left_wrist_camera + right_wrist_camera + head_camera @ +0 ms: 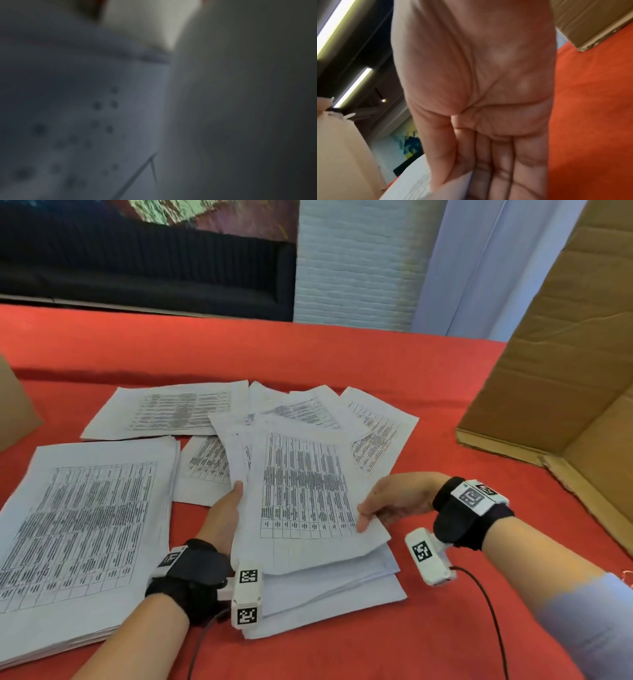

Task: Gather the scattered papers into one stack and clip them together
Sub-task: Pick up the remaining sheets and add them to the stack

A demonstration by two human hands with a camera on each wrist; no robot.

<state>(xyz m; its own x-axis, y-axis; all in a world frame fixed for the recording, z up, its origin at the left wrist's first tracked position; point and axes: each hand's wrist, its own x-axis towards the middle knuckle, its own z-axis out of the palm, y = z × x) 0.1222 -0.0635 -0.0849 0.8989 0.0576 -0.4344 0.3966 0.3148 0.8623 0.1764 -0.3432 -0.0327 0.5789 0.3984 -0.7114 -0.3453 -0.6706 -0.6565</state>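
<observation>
Two hands (pixel 222 518) (pixel 394 501) grip one sheaf (pixel 308 491) (perhaps several sheets) beside one stack (pixel 85 525).

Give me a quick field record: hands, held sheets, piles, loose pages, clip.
left hand: grips held sheets, left edge
right hand: pinches held sheets, right edge
held sheets: above small pile
big stack: left of hands
loose pages: scattered behind, overlapping
clip: none visible
table: red cloth
cardboard box: right
</observation>
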